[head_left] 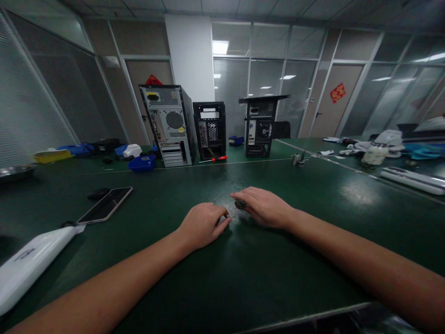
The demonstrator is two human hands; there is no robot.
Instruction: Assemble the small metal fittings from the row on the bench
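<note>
On the dark green table (pixel 222 287), close in front of the camera, two bare forearms reach forward and the hands meet near the middle of the surface. Resting knuckles-up, the left hand (pixel 203 225) has its fingers (pixel 222 221) curled together, the tips pointing at a few tiny pale bits, perhaps screws, on the table between the hands; they are too small to make out. Lying palm-down, the right hand (pixel 264 206) has its fingers (pixel 239 195) bent over a small dark round object (pixel 239 203), which shows only at the edge under the fingertips; whether they pinch it or merely rest on it cannot be told. Judged from its size, this small piece looks light and hard, apt to roll or slide on the smooth mat, and best taken by a fingertip pinch across its rim. To the left lie a black smartphone with a pale frame (pixel 105 204) and a white plastic elongated casing (pixel 31 260). Farther back stand three opened desktop computer towers: a grey one (pixel 167 125), a black one (pixel 209 130) and another black one (pixel 260 125) with a panel resting on top. Beside them lie a red-handled screwdriver (pixel 217 158) and a blue plastic tray (pixel 142 163).
</note>
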